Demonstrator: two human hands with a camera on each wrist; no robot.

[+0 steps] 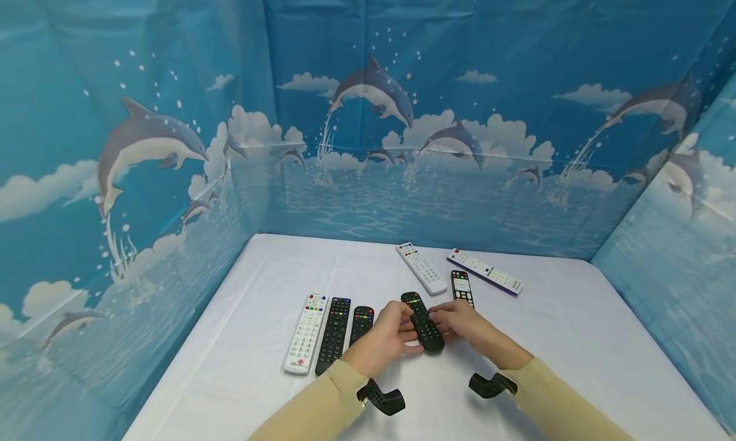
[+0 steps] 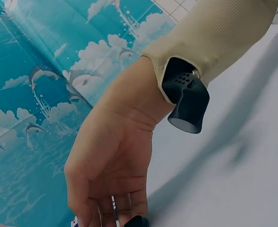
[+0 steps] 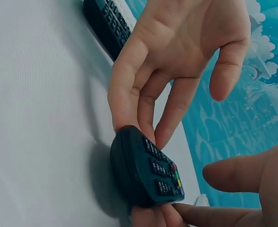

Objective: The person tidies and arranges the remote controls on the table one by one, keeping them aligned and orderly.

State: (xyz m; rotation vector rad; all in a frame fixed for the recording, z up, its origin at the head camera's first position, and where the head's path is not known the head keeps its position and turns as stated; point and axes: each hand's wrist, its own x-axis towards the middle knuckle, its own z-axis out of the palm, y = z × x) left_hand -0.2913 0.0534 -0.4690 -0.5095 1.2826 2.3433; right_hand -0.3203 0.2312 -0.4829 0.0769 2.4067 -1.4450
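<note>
Dolphin-print backdrop all around, white table point(image 1: 241, 339) in the middle. Both hands meet on one black remote point(image 1: 422, 321) lying near the table's centre: the left hand point(image 1: 384, 335) curls round its left edge, and the right hand point(image 1: 464, 319) touches its right edge with loosely bent fingers point(image 3: 129, 90), not clamped. Three more remotes point(image 1: 333, 329) lie in a row just left; three others point(image 1: 460, 271) sit farther back.
</note>
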